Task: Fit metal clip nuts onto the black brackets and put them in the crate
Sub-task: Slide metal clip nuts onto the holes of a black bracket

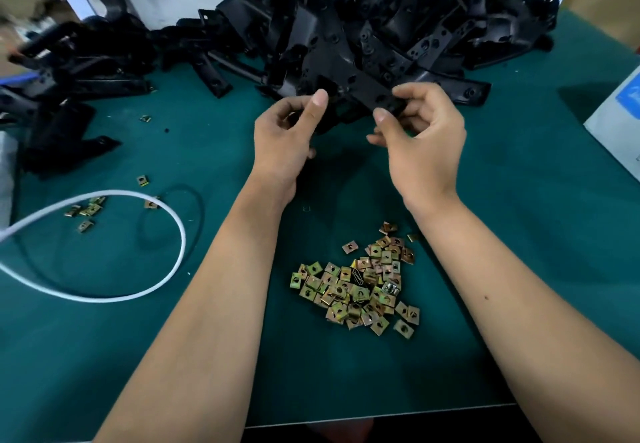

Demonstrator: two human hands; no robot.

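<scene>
1. I am seeing both hands raised over the green tabletop [519,234], sharing one black bracket [360,86] in front of the big bracket pile [398,27].
2. The left hand [282,134] is gripping the bracket's near-left end, thumb up, fingers curled behind it.
3. The right hand [420,137] is pinching the bracket's right end between thumb and curled fingers; whether a nut is in that pinch, I cannot tell.
4. A heap of brass-coloured clip nuts [360,286] is lying between the forearms, near the tabletop's front edge.
5. A few stray clip nuts [86,208] are sitting far left, beside a white cable [173,221] looping there.
6. More brackets [69,72] are lying at left.
</scene>
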